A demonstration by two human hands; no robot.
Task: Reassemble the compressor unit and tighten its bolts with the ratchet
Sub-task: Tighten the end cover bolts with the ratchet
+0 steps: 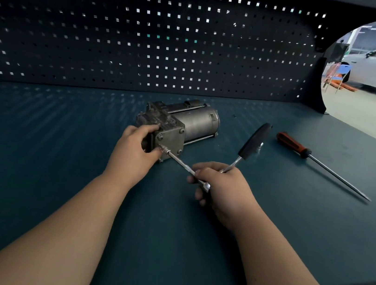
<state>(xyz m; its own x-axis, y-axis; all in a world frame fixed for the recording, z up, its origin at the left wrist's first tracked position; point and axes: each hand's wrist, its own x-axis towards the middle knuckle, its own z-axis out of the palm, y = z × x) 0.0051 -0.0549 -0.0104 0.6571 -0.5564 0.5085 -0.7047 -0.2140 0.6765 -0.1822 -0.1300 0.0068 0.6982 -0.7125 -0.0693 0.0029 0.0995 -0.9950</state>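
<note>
Dark pegboard (148,39) backs the green bench (59,147), and the compressor (195,121) lies on its side near the middle, with its square end plate (170,139) turned toward me. My left hand (135,151) grips the block behind that plate, fingers curled over the top edge and thumb tucked under, just beside the lower near corner. My right hand (224,186) wraps round the head of the ratchet (255,140), fingers curled where the extension bar (179,161) joins it, and the black handle sticks up and away. The bar's far end sits on the corner bolt, so I judge I am in the tightening step, with the unit already back together. Three other bolts show in the plate; I cannot tell how tight they are. The next move calls for swinging the handle with the bar square to the plate while my left hand braces against the twist. No tray or box is in view. A small silver piece (259,149) lies loose behind the handle, and a screwdriver (294,144) lies to the right.
</note>
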